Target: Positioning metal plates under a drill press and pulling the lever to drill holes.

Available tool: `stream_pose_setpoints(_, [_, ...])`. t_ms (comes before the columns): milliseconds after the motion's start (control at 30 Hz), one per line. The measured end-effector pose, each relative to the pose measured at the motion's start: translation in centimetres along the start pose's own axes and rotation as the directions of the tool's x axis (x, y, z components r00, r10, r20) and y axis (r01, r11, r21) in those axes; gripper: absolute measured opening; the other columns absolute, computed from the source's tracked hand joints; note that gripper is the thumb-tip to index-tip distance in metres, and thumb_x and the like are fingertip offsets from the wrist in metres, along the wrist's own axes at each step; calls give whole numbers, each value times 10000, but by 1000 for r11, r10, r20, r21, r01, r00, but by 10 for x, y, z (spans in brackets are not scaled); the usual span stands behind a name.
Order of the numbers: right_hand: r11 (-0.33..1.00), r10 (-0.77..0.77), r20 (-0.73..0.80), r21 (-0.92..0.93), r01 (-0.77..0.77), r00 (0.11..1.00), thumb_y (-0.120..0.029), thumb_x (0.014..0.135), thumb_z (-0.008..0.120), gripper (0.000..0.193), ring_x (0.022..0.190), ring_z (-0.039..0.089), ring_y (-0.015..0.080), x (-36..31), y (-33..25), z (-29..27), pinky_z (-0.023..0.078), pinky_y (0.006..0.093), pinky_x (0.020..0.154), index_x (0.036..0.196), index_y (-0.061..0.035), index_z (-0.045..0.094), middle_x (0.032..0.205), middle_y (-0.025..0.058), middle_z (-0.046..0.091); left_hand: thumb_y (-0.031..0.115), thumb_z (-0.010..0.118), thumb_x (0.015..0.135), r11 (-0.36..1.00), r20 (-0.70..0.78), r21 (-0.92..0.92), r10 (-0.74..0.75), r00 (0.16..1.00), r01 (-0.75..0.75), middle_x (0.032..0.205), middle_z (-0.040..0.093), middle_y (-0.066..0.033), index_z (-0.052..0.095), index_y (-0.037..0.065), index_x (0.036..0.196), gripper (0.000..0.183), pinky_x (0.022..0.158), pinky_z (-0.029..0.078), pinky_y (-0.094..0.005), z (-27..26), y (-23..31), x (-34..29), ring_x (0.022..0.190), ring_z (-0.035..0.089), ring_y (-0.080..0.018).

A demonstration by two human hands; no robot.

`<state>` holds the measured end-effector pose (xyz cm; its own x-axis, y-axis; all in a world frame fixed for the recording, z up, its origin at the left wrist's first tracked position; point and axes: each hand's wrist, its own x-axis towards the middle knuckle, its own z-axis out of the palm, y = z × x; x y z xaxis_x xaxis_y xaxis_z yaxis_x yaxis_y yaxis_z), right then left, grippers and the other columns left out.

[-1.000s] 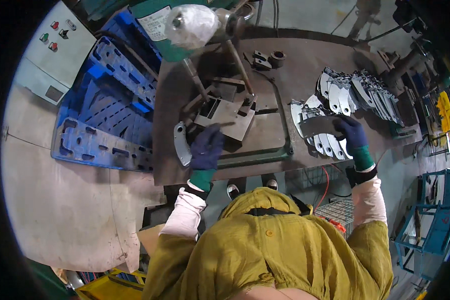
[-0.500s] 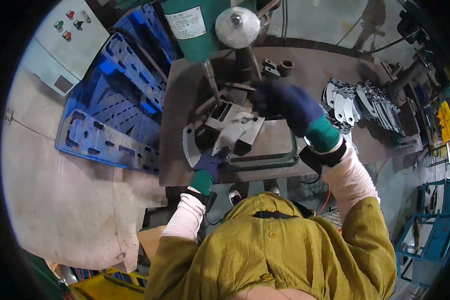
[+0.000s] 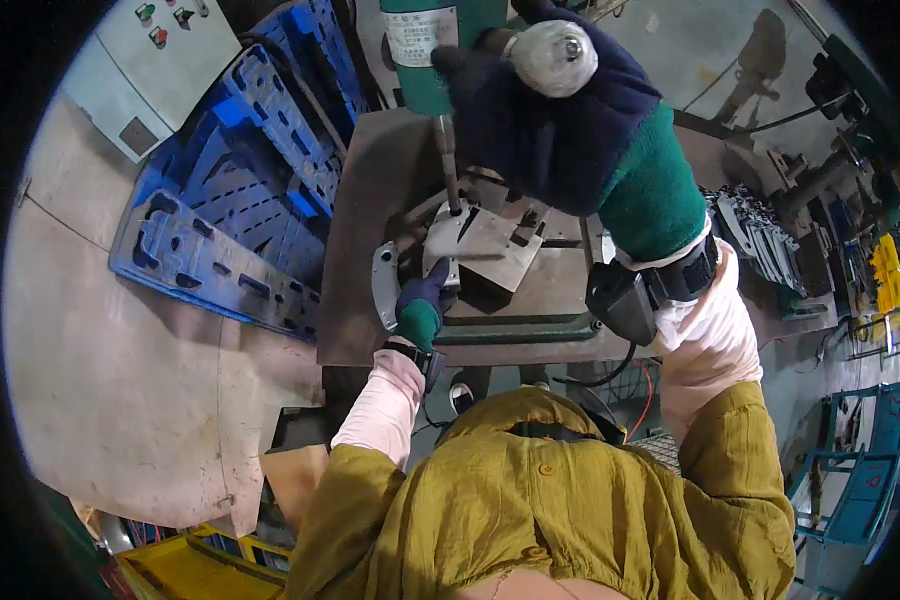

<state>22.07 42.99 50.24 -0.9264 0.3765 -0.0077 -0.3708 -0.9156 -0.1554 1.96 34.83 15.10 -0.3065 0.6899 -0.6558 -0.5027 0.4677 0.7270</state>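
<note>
My left hand, in a dark blue glove, closes on the near end of a curved grey metal plate. The plate lies on a block-shaped metal fixture, its far end beneath the spindle of a green drilling machine. My right hand, gloved too, is raised beside the machine, around a lever with a ball knob wrapped in clear film; most of its fingers are hidden. A similar curved plate lies left of the fixture.
The fixture stands on a green-edged machine base on a brown worktable. A pile of metal plates lies at the right. Blue plastic pallets and a control box with buttons stand at the left.
My right hand has risen from the fixture to the lever knob. The curved plate has shifted left and away from me, under the spindle, with my left hand still on it.
</note>
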Motion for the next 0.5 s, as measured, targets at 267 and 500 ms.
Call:
stream_pose_setpoints(267, [265,-482,311,-839,475,819,-161,928,592,357,1035,647,264,0,31,-26,550,375,904,1230,22,539,1141,183,647,406,727,853,998,57,55,-25,998,21,958,666,-106,630,107,1145,429,599,562,-333,-9,10,13,732,670,-234])
stream_pose_setpoints(500, [805,-236,101,-536,253,966,-8,934,545,360,1033,647,245,-3,38,-80,549,386,920,1291,21,514,1228,153,591,354,721,866,995,190,-50,89,978,-81,984,657,-100,603,165,1171,378,606,567,-404,-18,9,5,746,672,-287])
